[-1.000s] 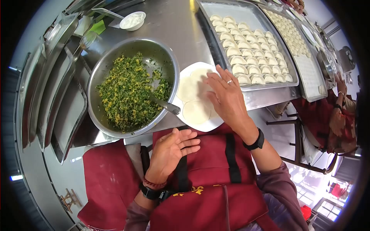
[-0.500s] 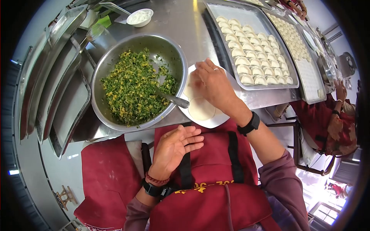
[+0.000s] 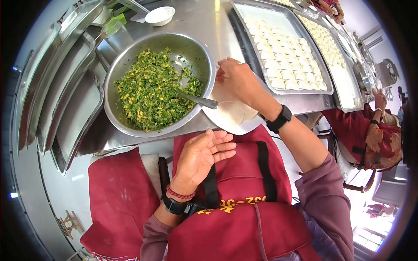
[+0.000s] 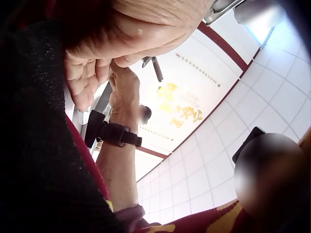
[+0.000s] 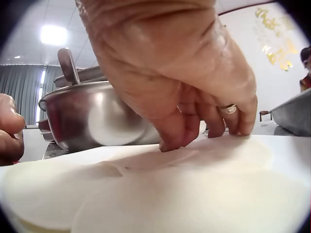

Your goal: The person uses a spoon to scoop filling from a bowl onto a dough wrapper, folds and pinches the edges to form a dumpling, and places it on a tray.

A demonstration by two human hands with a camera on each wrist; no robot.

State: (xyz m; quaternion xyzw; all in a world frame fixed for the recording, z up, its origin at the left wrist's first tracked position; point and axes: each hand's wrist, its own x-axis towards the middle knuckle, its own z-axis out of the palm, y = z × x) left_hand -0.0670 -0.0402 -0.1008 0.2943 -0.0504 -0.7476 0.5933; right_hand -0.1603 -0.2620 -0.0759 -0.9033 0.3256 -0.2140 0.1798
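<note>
White wall (image 5: 238,36) with gold writing on it stands at the back of the room. Next comes the long, shiny metal tabletop (image 3: 198,28). Big trays (image 3: 78,102) lean together at its left end. Another big tray (image 3: 261,12) lies flat on the right side, with rows of white dumplings (image 3: 289,54) in it.

To the left of that is a big round metal bowl (image 3: 197,50). It holds chopped green and yellow filling (image 3: 152,93). Between the bowl and the dumpling tray, close to the person, sits a white plate (image 3: 241,127).

Both hands are near the plate. The right hand (image 3: 244,82) reaches over it from the right, with bent fingers pointing down. Its thumb and fingertips pinch at the dough rounds (image 3: 228,114), which lie flat on the plate, one partly over another, right under that hand. The left hand (image 3: 202,154) is on the person's side, below the bowl and plate. Its palm is turned up, its fingers are loose, and it holds nothing. It is apart from the dough.

Smaller things are a little white bowl (image 3: 160,18) at the back, a spoon (image 3: 202,102) lying over the big bowl's edge, and a ring (image 5: 228,109) on the right hand.
</note>
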